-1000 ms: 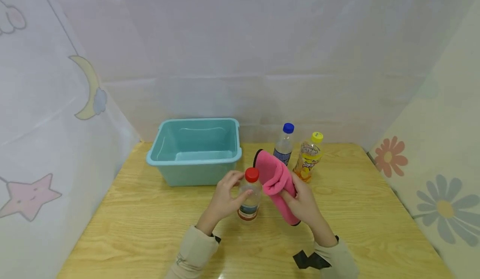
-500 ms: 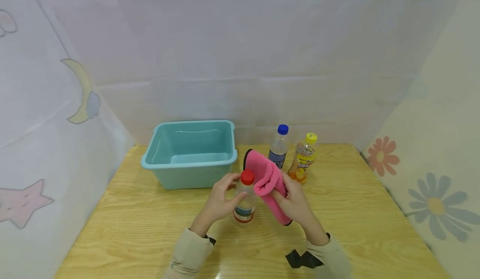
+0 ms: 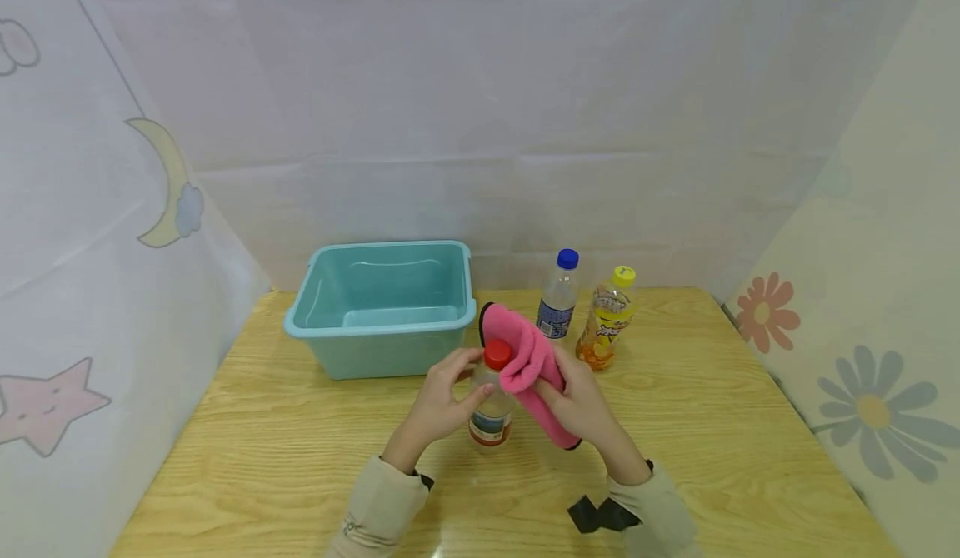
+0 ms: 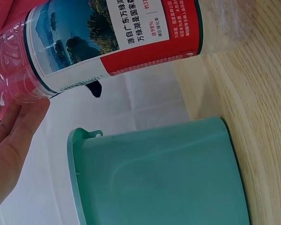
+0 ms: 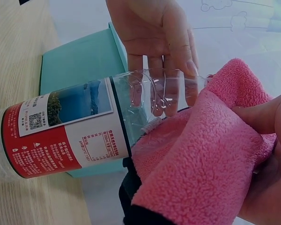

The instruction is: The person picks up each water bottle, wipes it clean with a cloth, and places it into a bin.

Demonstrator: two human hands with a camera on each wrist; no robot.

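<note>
Bunched pink cloth (image 3: pixel 534 362), seemingly against the upright red-capped bottle (image 3: pixel 492 414)

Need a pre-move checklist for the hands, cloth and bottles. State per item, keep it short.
1. Red-capped bottle upright on the table: ok.
2. Red cap on that bottle: ok.
3. Left hand steadying it: cannot tell; fingers and thumb are around its upper part, but firmness doesn't show.
4. Pink cloth held by the right hand: ok.
5. Cloth pressing on the bottle: cannot tell; it overlaps the upper part in the head view, pressure unclear.
6. Blue-capped bottle and yellow-capped bottle upright: ok.
</note>
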